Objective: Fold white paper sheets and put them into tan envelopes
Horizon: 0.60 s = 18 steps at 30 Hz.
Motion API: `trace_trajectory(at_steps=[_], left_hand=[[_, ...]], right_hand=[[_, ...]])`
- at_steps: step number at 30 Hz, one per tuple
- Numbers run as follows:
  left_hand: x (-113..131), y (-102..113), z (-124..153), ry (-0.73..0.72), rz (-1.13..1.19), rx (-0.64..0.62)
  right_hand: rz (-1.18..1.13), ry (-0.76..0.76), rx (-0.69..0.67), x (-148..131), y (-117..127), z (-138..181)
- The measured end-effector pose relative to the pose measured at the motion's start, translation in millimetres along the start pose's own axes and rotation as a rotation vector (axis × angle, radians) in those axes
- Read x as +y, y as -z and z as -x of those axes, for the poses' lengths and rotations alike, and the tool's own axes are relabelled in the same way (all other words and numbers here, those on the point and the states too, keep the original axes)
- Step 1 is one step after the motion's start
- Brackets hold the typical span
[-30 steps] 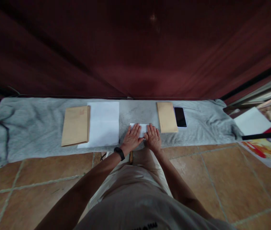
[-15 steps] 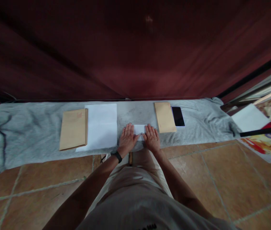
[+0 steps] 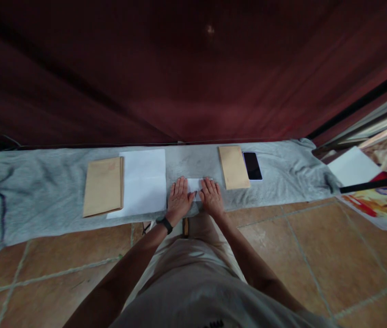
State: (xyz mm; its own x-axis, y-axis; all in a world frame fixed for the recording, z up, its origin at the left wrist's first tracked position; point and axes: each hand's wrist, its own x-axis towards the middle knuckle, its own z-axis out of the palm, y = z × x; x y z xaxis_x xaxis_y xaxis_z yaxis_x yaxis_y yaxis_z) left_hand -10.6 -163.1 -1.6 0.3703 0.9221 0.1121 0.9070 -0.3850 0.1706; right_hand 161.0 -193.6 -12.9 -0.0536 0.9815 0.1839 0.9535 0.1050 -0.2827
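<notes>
A small white folded sheet of paper (image 3: 194,184) lies on the grey cloth in front of me, its ends covered by my hands. My left hand (image 3: 178,198) rests flat on its left end, fingers stretched forward and a dark watch on the wrist. On the right part of the paper my right hand (image 3: 211,197) lies flat too, fingers extended. The two thumbs point toward each other over the paper. Left of my hands are large white sheets (image 3: 145,180), partly under a stack of brown envelopes (image 3: 102,187). A single brown envelope (image 3: 234,167) lies to the right.
A smartphone (image 3: 252,166) lies beside the right envelope. The grey cloth (image 3: 49,191) covers a long narrow surface against a dark red wall (image 3: 193,91). At far right are a white sheet (image 3: 353,166) and a colourful printed package (image 3: 384,202). Tiled floor (image 3: 268,241) shows below.
My right hand has slid left over the paper, closer to my left hand, covering more of it. The left hand stays almost in place. The view has shifted slightly.
</notes>
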Motion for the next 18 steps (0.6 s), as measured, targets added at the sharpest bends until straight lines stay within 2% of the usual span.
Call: trace_trajectory(at_steps=[5,18], left_hand=[[0,3,0,0.000,-0.005,-0.010],[-1,0,3,0.029,-0.002,0.027]], right_hand=[[0.022,0.008,-0.015,-3,-2,1],[0.052,-0.027,0.067,23,3,20]])
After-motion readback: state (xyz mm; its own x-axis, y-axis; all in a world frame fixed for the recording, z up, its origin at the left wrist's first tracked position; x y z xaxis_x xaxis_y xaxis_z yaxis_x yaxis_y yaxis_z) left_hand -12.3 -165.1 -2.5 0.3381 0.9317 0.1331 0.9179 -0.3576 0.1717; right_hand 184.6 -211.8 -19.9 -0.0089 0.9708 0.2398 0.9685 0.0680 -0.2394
